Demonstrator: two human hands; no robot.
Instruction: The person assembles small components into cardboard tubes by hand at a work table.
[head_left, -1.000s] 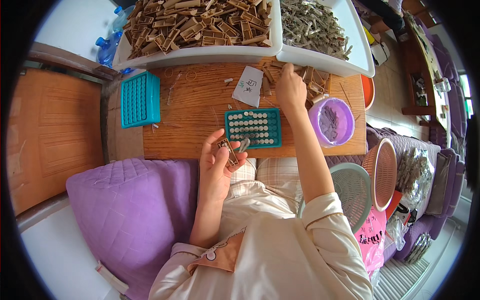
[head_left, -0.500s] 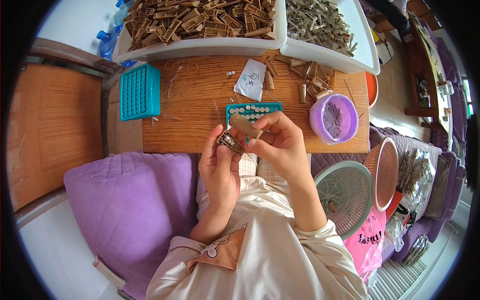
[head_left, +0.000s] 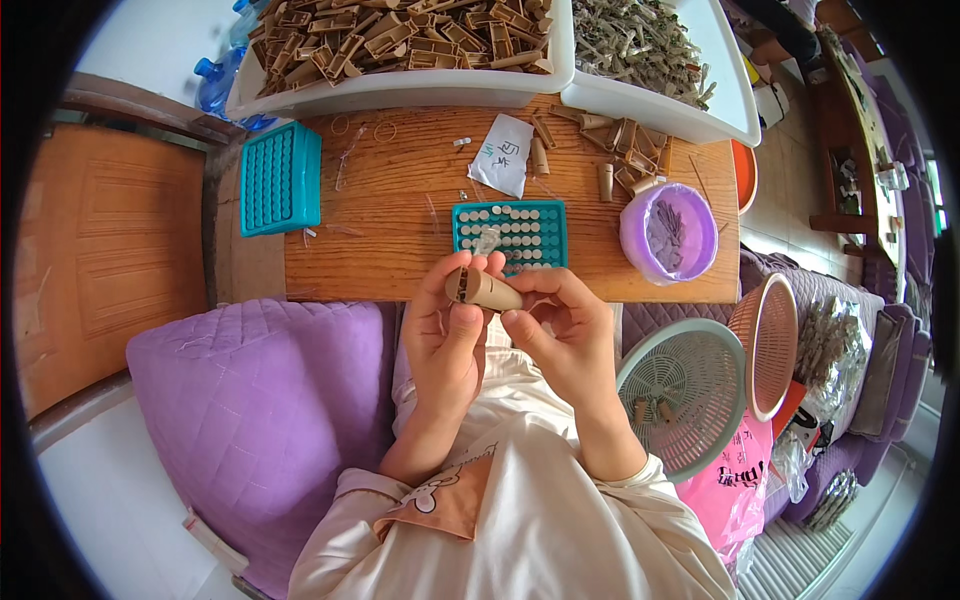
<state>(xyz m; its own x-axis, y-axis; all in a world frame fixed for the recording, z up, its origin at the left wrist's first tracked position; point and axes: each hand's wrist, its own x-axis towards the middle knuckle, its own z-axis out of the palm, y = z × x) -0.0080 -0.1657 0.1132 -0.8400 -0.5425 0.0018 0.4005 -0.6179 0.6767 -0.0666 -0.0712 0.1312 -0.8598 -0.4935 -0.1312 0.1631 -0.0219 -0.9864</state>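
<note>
Both hands hold a brown plastic tubular casing [head_left: 490, 292] in front of my body, just over the table's near edge. My left hand [head_left: 443, 345] grips its left end between thumb and fingers; dark inner parts show at that end. My right hand [head_left: 567, 335] pinches the right end with thumb and fingertips. A clear wrapped piece [head_left: 487, 241] sticks up just beyond the left fingertips; what it joins is hidden. Behind the hands lies a teal tray [head_left: 555, 207] with rows of round whitish pieces.
At the back stand white bins, one of brown casing parts [head_left: 400, 45], one of greyish clear-wrapped pieces [head_left: 640, 50]. Loose brown parts [head_left: 630, 150] and a purple-lined tub [head_left: 640, 245] are right, a teal rack [head_left: 280, 180] left. A green basket [head_left: 690, 345] stands below right.
The two brown parts, held apart before, are now brought together into one tube shape. My hands have turned it and drawn slightly nearer, uncovering more of the teal tray.
</note>
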